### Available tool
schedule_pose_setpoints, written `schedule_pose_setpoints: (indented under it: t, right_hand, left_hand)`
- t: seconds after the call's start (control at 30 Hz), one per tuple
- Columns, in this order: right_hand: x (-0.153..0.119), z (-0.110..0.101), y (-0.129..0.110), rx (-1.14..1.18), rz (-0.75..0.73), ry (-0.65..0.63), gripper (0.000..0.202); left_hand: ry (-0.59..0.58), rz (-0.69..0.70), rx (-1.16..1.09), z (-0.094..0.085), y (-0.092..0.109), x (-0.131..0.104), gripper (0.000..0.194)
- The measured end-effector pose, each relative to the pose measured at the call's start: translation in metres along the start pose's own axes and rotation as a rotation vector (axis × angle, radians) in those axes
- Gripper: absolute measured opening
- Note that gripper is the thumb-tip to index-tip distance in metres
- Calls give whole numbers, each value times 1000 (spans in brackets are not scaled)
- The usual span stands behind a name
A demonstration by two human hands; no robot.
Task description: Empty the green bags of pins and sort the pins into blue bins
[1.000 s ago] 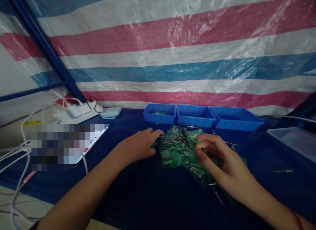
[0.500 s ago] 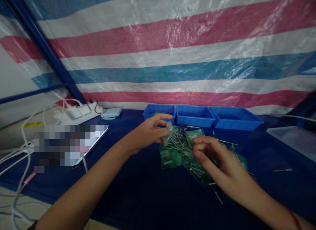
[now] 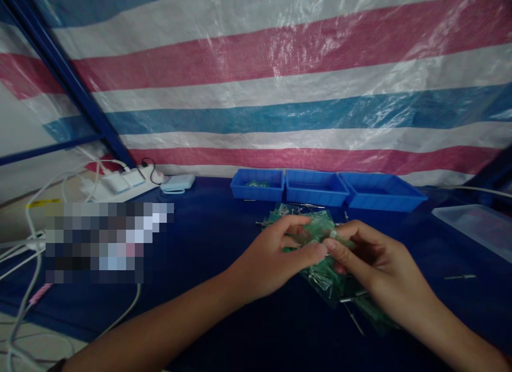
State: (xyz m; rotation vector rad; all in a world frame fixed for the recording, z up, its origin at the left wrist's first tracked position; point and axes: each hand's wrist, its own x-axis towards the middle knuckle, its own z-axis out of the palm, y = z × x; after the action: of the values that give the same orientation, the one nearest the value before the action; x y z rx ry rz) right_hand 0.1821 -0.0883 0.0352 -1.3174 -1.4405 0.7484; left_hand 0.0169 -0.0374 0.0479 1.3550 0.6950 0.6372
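Left grip (image 3: 272, 257) and right grip (image 3: 380, 263), green packet (image 3: 320, 226) between the two.

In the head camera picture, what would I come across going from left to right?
White power strip → pale blue case → left hand → green plastic packet at the fingers → right hand → translucent plastic item.

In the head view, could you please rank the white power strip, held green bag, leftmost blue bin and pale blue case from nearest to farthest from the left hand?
1. Held green bag: right at the left hand.
2. Leftmost blue bin: beyond the hand.
3. Pale blue case: farther left.
4. White power strip: farthest left.
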Motion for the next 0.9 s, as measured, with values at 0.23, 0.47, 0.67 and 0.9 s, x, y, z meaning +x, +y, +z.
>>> schedule_pose_setpoints:
  t: [0.23, 0.47, 0.67, 0.9]
  right_hand:
    - [-1, 1, -4, 9, -96, -6, 10]
    - [-8, -7, 0, -168, -243, -28, 2]
    - [-20, -10, 0, -388, -652, 154, 44]
    - [-16, -11, -5, -535, -757, 92, 44]
  left_hand:
    - [-52, 117, 72, 0, -7, 5, 17]
    - [-74, 120, 149, 1, 0, 1, 17]
    - [-124, -130, -290, 5, 3, 4, 49]
    - [-148, -81, -269, 3, 5, 0, 35]
